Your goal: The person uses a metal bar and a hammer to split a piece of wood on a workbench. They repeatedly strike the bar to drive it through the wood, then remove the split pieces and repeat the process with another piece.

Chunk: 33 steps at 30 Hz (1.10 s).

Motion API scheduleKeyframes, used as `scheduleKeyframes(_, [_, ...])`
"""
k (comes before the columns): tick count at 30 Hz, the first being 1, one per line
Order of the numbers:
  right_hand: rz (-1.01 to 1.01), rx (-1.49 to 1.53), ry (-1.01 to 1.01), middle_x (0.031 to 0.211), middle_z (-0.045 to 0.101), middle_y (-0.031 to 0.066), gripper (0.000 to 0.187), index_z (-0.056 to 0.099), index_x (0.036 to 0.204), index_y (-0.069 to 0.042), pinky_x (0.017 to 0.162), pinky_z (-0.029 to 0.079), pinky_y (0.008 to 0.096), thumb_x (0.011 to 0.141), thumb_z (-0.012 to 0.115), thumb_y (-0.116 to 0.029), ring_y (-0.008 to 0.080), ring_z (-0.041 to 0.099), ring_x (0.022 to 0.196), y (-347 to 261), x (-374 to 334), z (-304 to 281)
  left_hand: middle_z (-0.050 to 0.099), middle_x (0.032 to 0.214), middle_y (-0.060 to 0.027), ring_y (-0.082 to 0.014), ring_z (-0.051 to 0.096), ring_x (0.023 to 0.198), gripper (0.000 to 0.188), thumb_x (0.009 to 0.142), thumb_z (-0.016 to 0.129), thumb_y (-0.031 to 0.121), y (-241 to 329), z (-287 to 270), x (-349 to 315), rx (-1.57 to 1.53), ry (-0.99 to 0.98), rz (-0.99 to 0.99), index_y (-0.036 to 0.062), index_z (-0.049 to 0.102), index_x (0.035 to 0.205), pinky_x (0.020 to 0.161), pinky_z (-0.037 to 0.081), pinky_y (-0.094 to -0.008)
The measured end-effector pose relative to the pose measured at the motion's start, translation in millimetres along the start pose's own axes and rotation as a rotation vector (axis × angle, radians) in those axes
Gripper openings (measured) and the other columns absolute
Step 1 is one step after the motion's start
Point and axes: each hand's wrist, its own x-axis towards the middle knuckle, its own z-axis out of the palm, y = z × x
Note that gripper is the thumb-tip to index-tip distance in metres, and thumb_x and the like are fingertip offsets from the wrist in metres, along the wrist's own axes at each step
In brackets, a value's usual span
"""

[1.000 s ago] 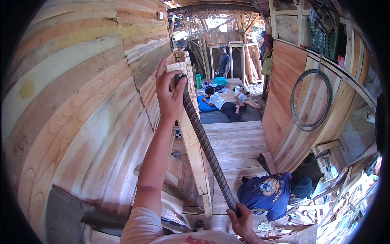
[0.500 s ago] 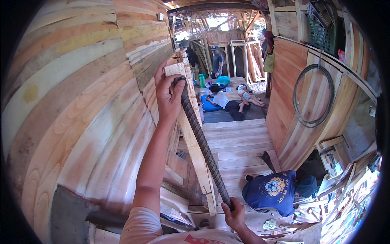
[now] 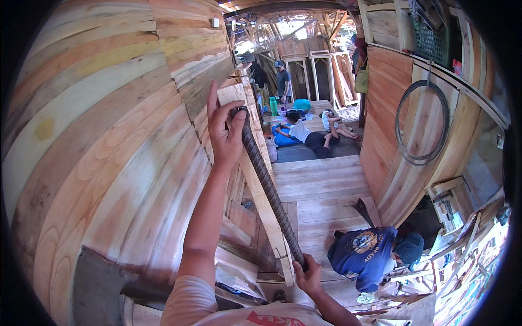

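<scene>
A long dark bar with spiral ribs [image 3: 272, 190] slants in front of me, its upper end away from me and its lower end near my body. My left hand [image 3: 225, 127] grips the upper end between thumb and curled finger, while another finger points upward. Round the lower end, my right hand [image 3: 309, 276] is closed. A pale wooden beam [image 3: 258, 198] runs almost parallel to the bar, just behind and left of it. Whether bar and beam touch along their length, I cannot tell.
A plank wall [image 3: 125, 114] rises on my left. At lower right a co-worker in a blue shirt [image 3: 356, 255] bends over beside scattered wood scraps [image 3: 462, 282]. Several people are farther back on a platform. A coiled cable [image 3: 398, 122] hangs on the right wall.
Both hands keep their hold, and the bar has shifted very slightly left in view. The co-worker at lower right has leaned differently, an arm now reaching down.
</scene>
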Motion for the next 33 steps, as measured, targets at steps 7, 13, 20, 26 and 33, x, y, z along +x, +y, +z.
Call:
scheduleKeyframes(7, [-0.139,-0.078,0.029,0.061,0.057,0.0091,0.023,0.057,0.095,0.002,0.051,0.042,0.0308,0.086,0.064,-0.018,0.0127,0.051,0.052,31,13,13,0.027,0.149,-0.0226,-0.0276,0.044,0.125,0.02,0.089,0.062,0.023,0,-1,1,-0.005,-0.009,0.113,0.0045,0.065,0.094,0.092,0.038,-0.0319])
scheduleKeyframes(13, [-0.155,-0.152,0.051,0.057,0.052,0.0093,0.022,0.052,0.088,0.0,0.049,0.041,0.0338,0.086,0.064,-0.018,0.0174,0.05,0.049,64,31,42,0.025,0.149,-0.0232,-0.0338,0.03,0.136,0.029,0.091,0.059,0.032,10,-8,-6,0.067,-0.06,0.208,0.0042,0.065,0.095,0.104,0.029,-0.0366])
scheduleKeyframes(20, [-0.102,-0.122,0.025,0.053,0.049,0.0115,0.027,0.048,0.086,-0.002,0.046,0.041,0.0378,0.086,0.065,-0.024,0.0247,0.052,0.044,66,19,42,0.054,0.126,-0.013,-0.0333,0.047,0.115,0.019,0.087,0.064,0.024,29,-3,-12,0.012,-0.121,0.085,0.0048,0.066,0.086,0.101,0.032,-0.0441])
scheduleKeyframes(26, [-0.072,-0.246,0.005,0.058,0.057,0.0161,0.03,0.053,0.093,-0.001,0.05,0.046,0.0415,0.083,0.067,-0.025,0.0338,0.06,0.053,51,4,12,0.062,0.101,-0.0084,-0.0347,0.049,0.107,0.017,0.086,0.063,0.021,27,-19,-6,0.182,-0.191,0.27,0.0043,0.066,0.085,0.098,0.033,-0.0444])
scheduleKeyframes(33, [-0.071,-0.22,-0.024,0.059,0.058,0.0161,0.032,0.055,0.094,-0.001,0.049,0.046,0.0413,0.081,0.07,-0.027,0.0343,0.061,0.053,58,-14,-18,0.062,0.107,-0.0099,-0.0373,0.05,0.107,0.016,0.076,0.065,0.014,46,-45,2,0.225,-0.333,0.327,0.0032,0.066,0.087,0.103,0.029,-0.0491])
